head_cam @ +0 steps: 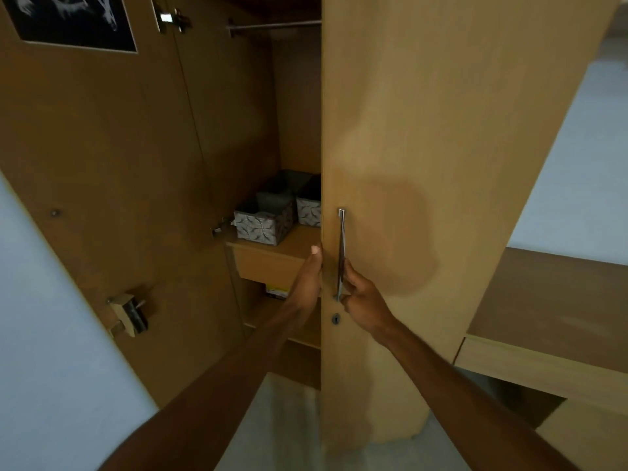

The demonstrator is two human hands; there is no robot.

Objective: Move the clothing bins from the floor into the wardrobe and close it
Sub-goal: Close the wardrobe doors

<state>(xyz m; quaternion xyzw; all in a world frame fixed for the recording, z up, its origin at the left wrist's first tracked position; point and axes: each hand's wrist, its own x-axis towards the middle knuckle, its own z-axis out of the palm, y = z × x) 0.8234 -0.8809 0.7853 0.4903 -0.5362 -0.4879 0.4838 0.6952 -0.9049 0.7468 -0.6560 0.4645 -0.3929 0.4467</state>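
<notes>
Step in hand (judged): closing the wardrobe. No bin shows on the visible patch of floor (282, 419).

Bins: three visible on the inner shelf (272, 248). The patterned bin (263, 222) is nearest the shelf's front. The grey bin (278, 193) is just behind it. A second patterned bin (308, 210) stands to the right, partly hidden by the right door (424, 147).

Right hand (360, 300): grasps the lower end of the handle (341, 253), thumb and fingers closed around the bar.

Left hand (307, 280): laid lengthwise along the right door's free edge, one digit pointing up. The other fingers go behind the edge, so I cannot tell whether they hook round it or lie flat.

Key relation: the handle's long axis is vertical, parallel to the free edge and just right of it. Both hands are on this door, one either side of that edge. The bins lie beyond and left of the hands, inside the opening.

Left door (102, 171): swung wide open to the left, well apart from both hands. The left hand is the nearer one.

Next move (judged): swing the right door shut, taking the left hand off the edge first so that no finger is pinched. Then reach left for the other door.

Risk (judged): the front bin sits near the shelf's lip, so a door could catch it.

Other: keyhole (335, 319) below the handle; hanging rail (275, 25) at the top.
</notes>
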